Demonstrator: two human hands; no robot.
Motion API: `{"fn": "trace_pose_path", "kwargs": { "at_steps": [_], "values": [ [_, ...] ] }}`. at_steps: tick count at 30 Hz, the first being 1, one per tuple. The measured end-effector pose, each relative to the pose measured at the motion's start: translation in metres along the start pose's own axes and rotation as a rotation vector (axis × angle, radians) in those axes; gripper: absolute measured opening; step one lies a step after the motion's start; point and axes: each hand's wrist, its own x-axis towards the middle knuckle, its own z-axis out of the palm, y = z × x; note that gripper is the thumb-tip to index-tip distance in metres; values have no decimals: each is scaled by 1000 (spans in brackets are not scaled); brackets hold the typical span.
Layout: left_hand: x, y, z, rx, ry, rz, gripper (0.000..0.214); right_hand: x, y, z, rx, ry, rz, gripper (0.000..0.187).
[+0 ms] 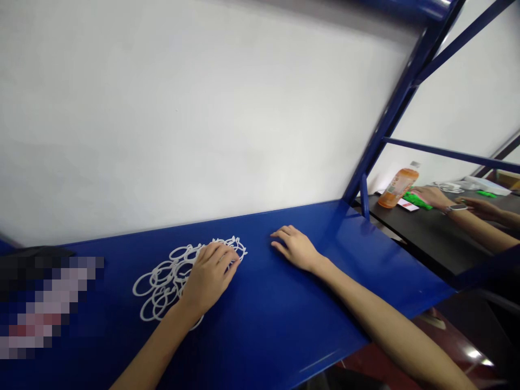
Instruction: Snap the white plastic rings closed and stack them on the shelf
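Note:
A pile of thin white plastic rings (pixel 156 295) with small tips lies loosely overlapping on the blue tabletop (pixel 260 330). My left hand (pixel 213 271) rests over the right part of the pile, palm down, its fingers stretched across the rings and hiding several of them. It does not visibly grip any one ring. To the right, apart from the pile, my right hand (pixel 296 248) lies palm down on the bare blue surface. Its fingers are loosely bent and spread, and nothing shows in them.
A blue metal frame (pixel 385 119) borders the table on the right. Beyond it, another person's hands (pixel 434 197) are over green pieces (pixel 416 200) on a dark table (pixel 406 233), beside an orange drink bottle (pixel 400 187). A black item (pixel 24 262) lies far left. A white wall stands behind.

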Motion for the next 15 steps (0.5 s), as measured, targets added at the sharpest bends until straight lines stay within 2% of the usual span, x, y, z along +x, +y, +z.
{"fn": "trace_pose_path", "kwargs": {
  "at_steps": [3, 6, 8, 10, 12, 15],
  "values": [
    [4, 17, -3, 42, 59, 131, 7, -6, -29, 6, 470, 27, 31, 25],
    [5, 33, -2, 32, 66, 232, 11, -12, -50, 10, 727, -28, 65, 22],
    [4, 39, -1, -11, 83, 236, 12, -15, -55, 10, 738, -28, 76, 20],
    [2, 41, -2, -76, 130, 135, 21, -16, -53, 8, 649, 6, 40, 19],
    [2, 40, -5, -158, 159, -25, 30, -18, -49, 5, 523, 33, -60, 18],
    [2, 36, -9, -272, 88, -163, 23, -20, -46, 2, 396, 20, -251, 21]
  ]
}}
